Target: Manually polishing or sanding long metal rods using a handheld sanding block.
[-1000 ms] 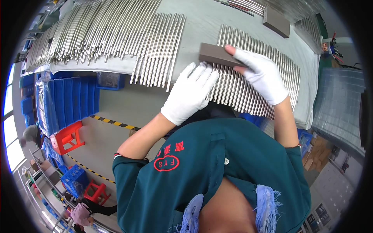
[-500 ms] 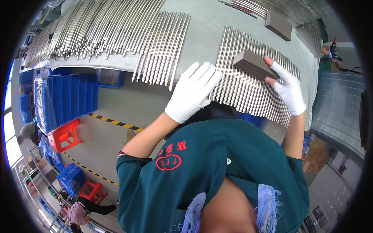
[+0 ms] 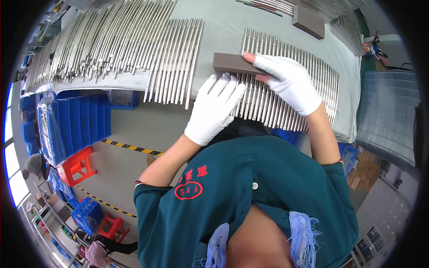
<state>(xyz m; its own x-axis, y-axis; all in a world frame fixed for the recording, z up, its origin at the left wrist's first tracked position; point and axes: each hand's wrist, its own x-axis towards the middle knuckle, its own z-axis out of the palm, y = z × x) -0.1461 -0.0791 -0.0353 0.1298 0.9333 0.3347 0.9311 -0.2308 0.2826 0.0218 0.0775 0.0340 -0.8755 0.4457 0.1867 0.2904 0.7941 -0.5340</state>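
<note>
A row of thin metal rods [image 3: 308, 80] lies side by side on the grey table [image 3: 223, 27]. My right hand [image 3: 288, 80], in a white glove, presses a grey-brown rectangular block [image 3: 234, 64] onto the left end of that row. My left hand [image 3: 214, 109], also gloved, rests flat with fingers spread on the near ends of the rods, just below the block. It holds nothing.
Another row of rods [image 3: 176, 58] and a large loose pile of rods [image 3: 98, 40] lie to the left. A second grey block [image 3: 308, 22] sits at the far side. Blue bins [image 3: 71, 120] and red stools [image 3: 78, 165] stand on the floor below.
My right hand has slid the block from the right part of the rod row back to its left end. My left hand has stayed on the rods' near ends.
</note>
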